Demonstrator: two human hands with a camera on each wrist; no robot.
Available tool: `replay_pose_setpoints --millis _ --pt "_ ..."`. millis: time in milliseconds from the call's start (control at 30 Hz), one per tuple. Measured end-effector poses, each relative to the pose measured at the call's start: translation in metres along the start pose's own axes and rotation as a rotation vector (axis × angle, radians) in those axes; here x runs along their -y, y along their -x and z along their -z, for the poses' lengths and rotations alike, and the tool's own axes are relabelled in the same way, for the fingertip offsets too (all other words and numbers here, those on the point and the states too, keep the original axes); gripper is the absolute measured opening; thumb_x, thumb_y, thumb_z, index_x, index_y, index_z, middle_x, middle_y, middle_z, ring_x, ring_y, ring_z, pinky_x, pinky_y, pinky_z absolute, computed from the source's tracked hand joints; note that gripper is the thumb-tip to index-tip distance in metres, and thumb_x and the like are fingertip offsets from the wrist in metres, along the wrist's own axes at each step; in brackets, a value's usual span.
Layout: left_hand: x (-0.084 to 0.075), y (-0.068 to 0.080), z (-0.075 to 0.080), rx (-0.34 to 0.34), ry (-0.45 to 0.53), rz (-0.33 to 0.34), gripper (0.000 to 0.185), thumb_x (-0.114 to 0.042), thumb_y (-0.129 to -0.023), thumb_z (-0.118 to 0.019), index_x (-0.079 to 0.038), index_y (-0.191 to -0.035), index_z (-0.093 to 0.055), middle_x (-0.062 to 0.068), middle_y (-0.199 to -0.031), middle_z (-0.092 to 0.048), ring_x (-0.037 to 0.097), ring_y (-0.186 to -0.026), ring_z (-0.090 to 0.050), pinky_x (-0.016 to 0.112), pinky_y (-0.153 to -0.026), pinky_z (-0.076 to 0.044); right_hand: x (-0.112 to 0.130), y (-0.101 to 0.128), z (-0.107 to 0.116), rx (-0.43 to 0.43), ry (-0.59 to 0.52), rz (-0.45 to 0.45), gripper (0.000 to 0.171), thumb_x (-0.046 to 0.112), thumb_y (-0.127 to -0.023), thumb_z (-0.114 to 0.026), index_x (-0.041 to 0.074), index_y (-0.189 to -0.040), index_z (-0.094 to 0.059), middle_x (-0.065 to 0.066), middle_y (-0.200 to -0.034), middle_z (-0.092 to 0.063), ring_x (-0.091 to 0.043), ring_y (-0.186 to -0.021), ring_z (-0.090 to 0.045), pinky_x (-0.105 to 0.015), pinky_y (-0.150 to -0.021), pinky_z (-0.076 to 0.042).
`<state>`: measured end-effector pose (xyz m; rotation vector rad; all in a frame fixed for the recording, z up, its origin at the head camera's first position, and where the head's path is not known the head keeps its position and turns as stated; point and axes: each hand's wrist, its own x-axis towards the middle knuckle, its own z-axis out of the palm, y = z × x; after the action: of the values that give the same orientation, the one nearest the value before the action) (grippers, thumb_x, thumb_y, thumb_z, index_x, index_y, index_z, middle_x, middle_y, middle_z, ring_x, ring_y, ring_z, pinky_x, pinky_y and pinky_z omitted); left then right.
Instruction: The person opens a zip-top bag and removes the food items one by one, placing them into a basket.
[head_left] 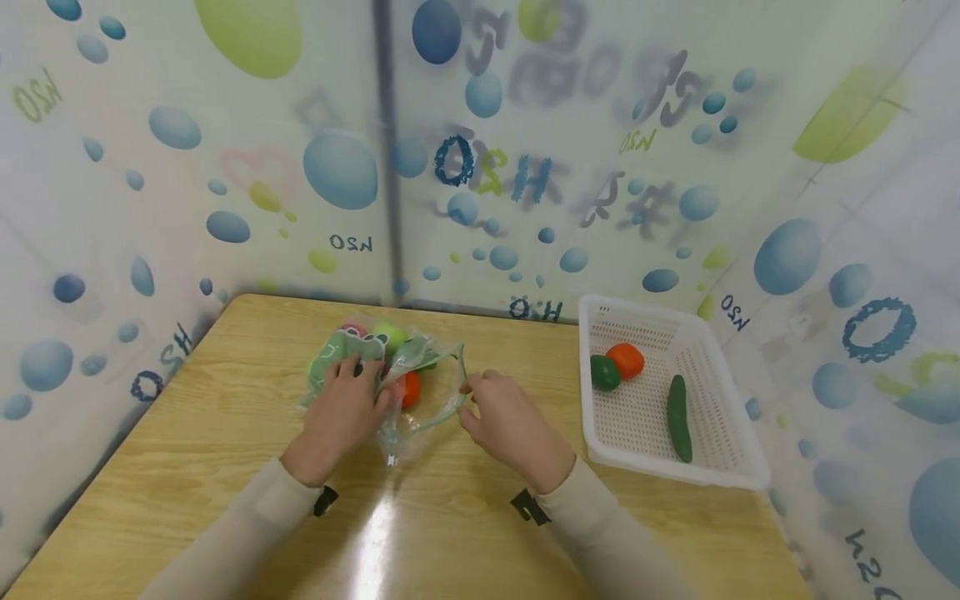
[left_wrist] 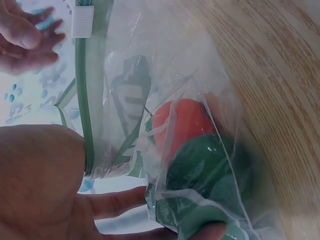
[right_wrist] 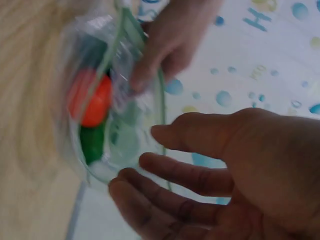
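Two hands worked at one clear plastic bag lying near the middle of the wooden table. Left hand lay over the bag's left side, fingers curled into the thin film and gripping it; the left wrist view showed the palm pressed against the crinkled plastic. Right hand pinched the bag's rim at its right end, fingers bent, holding the mouth wide. In the right wrist view the fingers appeared loosely spread, so the pinch was confirmed from the head view only.

Bag material was thin, glossy and wrinkled, with a green zip strip along the mouth and green printed panels. Its mouth faced the right hand; its long axis ran roughly left to right across the table. Inside, one smooth round orange piece and at least one dark green rounded piece were visible; further contents at the far end were too blurred to count.

One white perforated plastic basket, rectangular, stood at the table's right edge, well apart from the bag. It held three items: one orange piece, one round green piece touching it, and one long cucumber lying lengthwise.
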<state>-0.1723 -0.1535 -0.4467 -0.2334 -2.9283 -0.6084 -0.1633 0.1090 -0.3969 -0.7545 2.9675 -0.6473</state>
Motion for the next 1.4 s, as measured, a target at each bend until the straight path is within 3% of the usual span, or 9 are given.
replay_pose_setpoints --millis 267,400,533,700,867,1067,1167,1400 --pt "-0.001 0.001 -0.001 -0.023 -0.025 -0.024 0.040 -0.023 -0.115 -0.068 0.004 -0.145 -0.070 0.045 -0.157 -0.061 0.069 -0.148 -0.056 0.079 -0.121 -0.052 0.009 -0.033 -0.038 0.009 0.091 0.160 0.037 0.009 -0.110 -0.078 -0.003 -0.144 -0.074 -0.018 -0.130 -0.077 -0.027 -0.109 -0.076 -0.040 -0.093 -0.069" --pt "0.000 0.001 -0.003 -0.021 -0.025 -0.022 0.041 -0.020 -0.115 -0.067 0.006 -0.147 -0.068 0.046 -0.157 -0.061 0.069 -0.149 -0.056 0.078 -0.122 -0.052 0.008 -0.051 -0.051 0.016 0.125 0.215 0.056 0.011 -0.113 -0.075 -0.003 -0.165 -0.059 -0.024 -0.161 -0.068 -0.033 -0.140 -0.073 -0.044 -0.119 -0.063" --pt "0.000 0.000 -0.004 -0.015 -0.019 -0.021 0.043 -0.018 -0.115 -0.065 0.007 -0.150 -0.067 0.047 -0.157 -0.061 0.068 -0.150 -0.055 0.078 -0.124 -0.051 0.004 -0.067 -0.060 0.049 0.148 0.243 0.069 0.017 -0.114 -0.075 0.000 -0.175 -0.047 -0.021 -0.176 -0.058 -0.035 -0.157 -0.065 -0.050 -0.135 -0.051" --pt "-0.001 -0.001 -0.004 -0.009 -0.013 -0.016 0.045 -0.017 -0.116 -0.062 0.008 -0.153 -0.065 0.048 -0.157 -0.060 0.069 -0.151 -0.054 0.078 -0.125 -0.049 0.000 -0.082 -0.069 0.093 0.150 0.251 0.078 0.019 -0.112 -0.079 0.005 -0.179 -0.040 -0.015 -0.178 -0.058 -0.030 -0.161 -0.062 -0.052 -0.140 -0.044" --pt "-0.003 0.000 -0.004 0.013 -0.012 0.000 0.047 -0.020 -0.118 -0.060 0.008 -0.156 -0.063 0.048 -0.161 -0.057 0.069 -0.154 -0.051 0.079 -0.125 -0.049 -0.001 -0.086 -0.079 0.130 0.168 0.207 0.075 0.022 -0.112 -0.080 0.006 -0.176 -0.046 -0.015 -0.169 -0.067 -0.029 -0.155 -0.068 -0.052 -0.142 -0.040" --pt "-0.003 0.000 -0.005 0.017 -0.014 0.008 0.048 -0.020 -0.118 -0.061 0.008 -0.156 -0.063 0.048 -0.161 -0.057 0.068 -0.154 -0.052 0.078 -0.124 -0.050 -0.001 -0.086 -0.086 0.135 0.168 0.173 0.085 0.026 -0.110 -0.083 0.008 -0.181 -0.039 -0.021 -0.184 -0.047 -0.035 -0.170 -0.050 -0.057 -0.146 -0.032" --pt "-0.004 0.000 -0.004 0.012 -0.016 0.008 0.048 -0.020 -0.118 -0.062 0.008 -0.156 -0.064 0.047 -0.160 -0.058 0.068 -0.153 -0.052 0.078 -0.124 -0.051 -0.001 -0.085 -0.088 0.144 0.161 0.161 0.086 0.026 -0.110 -0.084 0.006 -0.180 -0.039 -0.024 -0.183 -0.048 -0.037 -0.167 -0.054 -0.057 -0.145 -0.035" --pt "-0.003 -0.001 -0.005 0.015 -0.017 -0.004 0.050 -0.020 -0.118 -0.061 0.007 -0.159 -0.062 0.047 -0.160 -0.058 0.068 -0.152 -0.054 0.078 -0.123 -0.051 -0.001 -0.087 -0.089 0.162 0.172 0.155 0.082 0.028 -0.108 -0.087 0.000 -0.172 -0.046 -0.019 -0.163 -0.067 -0.029 -0.144 -0.072 -0.047 -0.134 -0.051"
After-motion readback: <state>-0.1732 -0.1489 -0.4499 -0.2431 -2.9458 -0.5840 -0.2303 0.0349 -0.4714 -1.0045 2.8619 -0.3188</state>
